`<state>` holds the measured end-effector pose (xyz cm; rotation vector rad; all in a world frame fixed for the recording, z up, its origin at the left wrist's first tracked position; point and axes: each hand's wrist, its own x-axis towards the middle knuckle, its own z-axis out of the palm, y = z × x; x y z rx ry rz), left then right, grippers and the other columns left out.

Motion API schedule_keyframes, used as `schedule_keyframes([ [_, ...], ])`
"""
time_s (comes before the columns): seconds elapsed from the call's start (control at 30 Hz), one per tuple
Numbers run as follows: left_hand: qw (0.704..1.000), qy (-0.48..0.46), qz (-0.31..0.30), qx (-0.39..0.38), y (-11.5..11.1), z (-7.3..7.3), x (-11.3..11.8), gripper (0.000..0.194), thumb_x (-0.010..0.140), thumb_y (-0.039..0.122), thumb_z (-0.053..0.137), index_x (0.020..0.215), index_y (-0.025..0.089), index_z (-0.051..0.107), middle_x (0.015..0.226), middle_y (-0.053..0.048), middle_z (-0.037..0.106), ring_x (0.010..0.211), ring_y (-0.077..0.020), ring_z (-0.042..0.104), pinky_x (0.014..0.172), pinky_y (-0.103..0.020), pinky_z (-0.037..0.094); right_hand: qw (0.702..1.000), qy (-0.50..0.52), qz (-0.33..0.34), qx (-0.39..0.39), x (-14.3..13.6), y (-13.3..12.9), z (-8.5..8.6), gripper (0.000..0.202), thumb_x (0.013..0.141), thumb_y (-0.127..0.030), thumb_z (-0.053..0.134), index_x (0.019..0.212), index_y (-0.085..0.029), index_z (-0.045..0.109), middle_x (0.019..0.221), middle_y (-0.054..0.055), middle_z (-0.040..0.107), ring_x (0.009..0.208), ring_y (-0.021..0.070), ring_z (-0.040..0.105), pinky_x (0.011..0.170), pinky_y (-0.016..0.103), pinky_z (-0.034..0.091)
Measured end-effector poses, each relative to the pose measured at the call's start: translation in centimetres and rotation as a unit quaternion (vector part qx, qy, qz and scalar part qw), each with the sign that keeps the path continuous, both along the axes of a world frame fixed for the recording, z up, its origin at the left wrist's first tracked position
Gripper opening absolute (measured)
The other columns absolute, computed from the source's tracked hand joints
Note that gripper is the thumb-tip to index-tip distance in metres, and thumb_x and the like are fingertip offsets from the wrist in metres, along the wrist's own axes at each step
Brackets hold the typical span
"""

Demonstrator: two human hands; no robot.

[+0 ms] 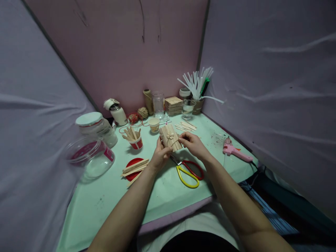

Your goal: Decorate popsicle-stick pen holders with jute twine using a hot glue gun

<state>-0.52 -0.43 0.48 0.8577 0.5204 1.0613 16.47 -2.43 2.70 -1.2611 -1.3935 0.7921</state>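
My left hand (160,155) grips a small craft-stick block (168,134) by its left and lower edges, thumb in front. Its pale wooden face carries a little flower shape (170,135). At the block's right edge, my right hand (193,142) is closed in a pinch. A thin tan strand (175,142) runs across the face to those fingertips; its exact kind is too small to tell. Beneath the hands, scissors (187,171) with one red and one yellow handle lie on the table, their blades partly hidden by my left hand.
A pink glue gun (236,150) lies right. Craft sticks fill a red-and-white cup (136,143); others lie on a red lid (131,175). Clear plastic jars (98,162) stand left. Behind are a paper cup (154,125), twine ball (143,112), stacked wooden squares (173,106) and glue sticks (195,84).
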Motion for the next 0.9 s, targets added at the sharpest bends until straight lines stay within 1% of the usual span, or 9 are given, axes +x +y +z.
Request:
schedule_keyframes([
  [0.2,1.000,-0.010,-0.006,-0.014,0.0,0.0,0.1,0.074,0.065,0.018,0.079,0.132,0.027,0.050,0.129,-0.006,0.066,0.120,-0.0267,0.063,0.105,-0.042,0.047,1.000,0.005,0.000,-0.003,0.0,-0.2,0.3,0.017,0.079,-0.038,0.066,0.078,-0.021,0.064,0.070,-0.002,0.059,0.072,0.0168,0.053,0.070,0.030,0.043],
  [0.33,1.000,0.000,-0.003,-0.014,0.1,-0.1,0.2,0.073,0.064,0.018,0.080,0.130,0.026,0.050,0.127,-0.006,0.067,0.119,-0.0266,0.063,0.105,-0.043,0.047,1.000,0.020,0.000,-0.002,-0.1,-0.1,0.2,0.018,0.076,-0.038,0.069,0.076,-0.021,0.064,0.072,-0.001,0.061,0.071,0.0164,0.052,0.070,0.030,0.043],
  [0.43,1.000,0.009,-0.007,-0.024,0.1,-0.1,-0.1,0.071,0.065,0.019,0.080,0.130,0.025,0.052,0.125,-0.006,0.068,0.113,-0.0265,0.066,0.099,-0.043,0.051,0.999,0.049,-0.006,0.001,-0.3,-0.2,0.2,0.021,0.075,-0.041,0.071,0.076,-0.021,0.062,0.073,-0.002,0.060,0.068,0.0151,0.051,0.067,0.030,0.043],
  [0.5,0.999,0.003,-0.021,-0.031,0.1,0.2,-0.4,0.069,0.066,0.020,0.078,0.130,0.025,0.053,0.125,-0.006,0.068,0.109,-0.0266,0.067,0.092,-0.042,0.055,0.997,0.075,-0.017,0.003,-0.4,-0.4,0.1,0.025,0.078,-0.046,0.068,0.077,-0.022,0.060,0.070,-0.003,0.057,0.064,0.0140,0.050,0.063,0.029,0.043],
  [0.57,0.998,-0.015,-0.045,-0.031,0.1,0.6,-0.7,0.066,0.068,0.022,0.076,0.130,0.024,0.054,0.127,-0.007,0.069,0.110,-0.0275,0.067,0.089,-0.042,0.057,0.995,0.098,-0.031,0.006,-0.3,-0.8,0.1,0.029,0.081,-0.050,0.064,0.078,-0.022,0.057,0.066,-0.004,0.054,0.061,0.0131,0.048,0.060,0.028,0.043],
  [0.67,0.996,-0.041,-0.078,-0.023,0.1,1.2,-1.2,0.064,0.070,0.025,0.073,0.132,0.022,0.055,0.131,-0.010,0.068,0.115,-0.0301,0.066,0.092,-0.045,0.056,0.992,0.115,-0.048,0.007,0.0,-1.7,0.0,0.032,0.081,-0.053,0.065,0.078,-0.022,0.056,0.064,-0.004,0.052,0.058,0.0125,0.047,0.057,0.027,0.041],
  [0.77,0.995,-0.037,-0.088,-0.018,0.1,1.3,-1.3,0.066,0.069,0.025,0.074,0.133,0.022,0.055,0.133,-0.011,0.067,0.117,-0.0312,0.065,0.094,-0.045,0.055,0.993,0.108,-0.051,0.006,-0.1,-2.5,-0.1,0.031,0.080,-0.051,0.067,0.078,-0.022,0.058,0.064,-0.003,0.054,0.058,0.0127,0.047,0.057,0.027,0.041],
  [0.9,0.997,-0.017,-0.071,-0.004,0.2,0.8,-0.9,0.072,0.064,0.021,0.078,0.132,0.022,0.054,0.130,-0.010,0.067,0.115,-0.0305,0.066,0.090,-0.041,0.056,0.995,0.087,-0.042,0.009,-0.9,-2.9,-0.2,0.025,0.078,-0.045,0.070,0.079,-0.021,0.061,0.070,-0.001,0.060,0.064,0.0143,0.054,0.062,0.028,0.045],
])
